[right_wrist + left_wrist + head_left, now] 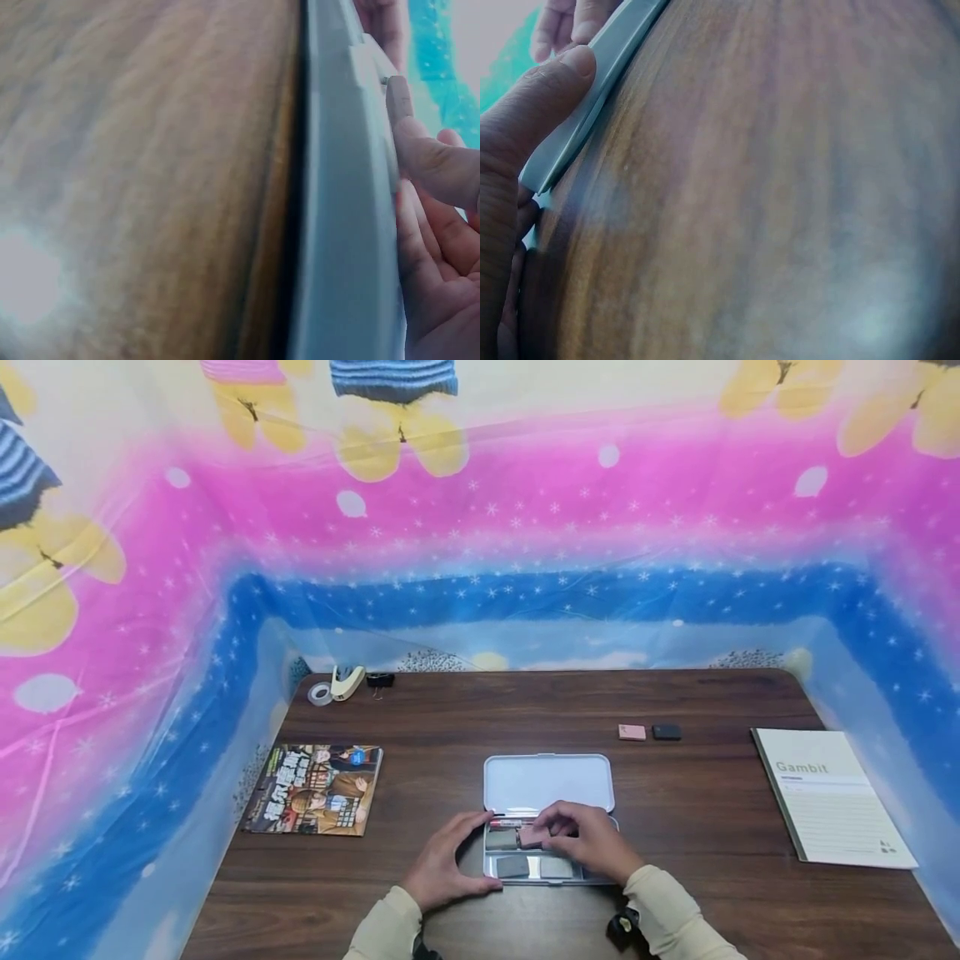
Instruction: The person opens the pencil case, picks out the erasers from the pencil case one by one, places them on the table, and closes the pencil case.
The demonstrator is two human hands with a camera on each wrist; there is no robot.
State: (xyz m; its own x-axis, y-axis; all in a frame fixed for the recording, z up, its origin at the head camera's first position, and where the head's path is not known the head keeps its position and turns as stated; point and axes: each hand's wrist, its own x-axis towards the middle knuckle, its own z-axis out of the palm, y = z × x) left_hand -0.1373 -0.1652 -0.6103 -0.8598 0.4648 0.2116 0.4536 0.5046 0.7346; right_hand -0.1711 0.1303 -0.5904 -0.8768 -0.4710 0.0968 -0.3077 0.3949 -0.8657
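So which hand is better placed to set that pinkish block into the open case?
The right hand, probably: it already pinches the pinkish block over the case. The left hand only steadies the case's left edge.

At the left of the frame, the left hand [510,172] presses its thumb against the grey case edge [592,97]. Blurred wooden tabletop [780,195] fills the rest; more fingers [566,22] show upper left.

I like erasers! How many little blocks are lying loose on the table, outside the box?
2: a pink block and a black block, side by side beyond the open case. More sit inside it, partly hidden by the right hand.
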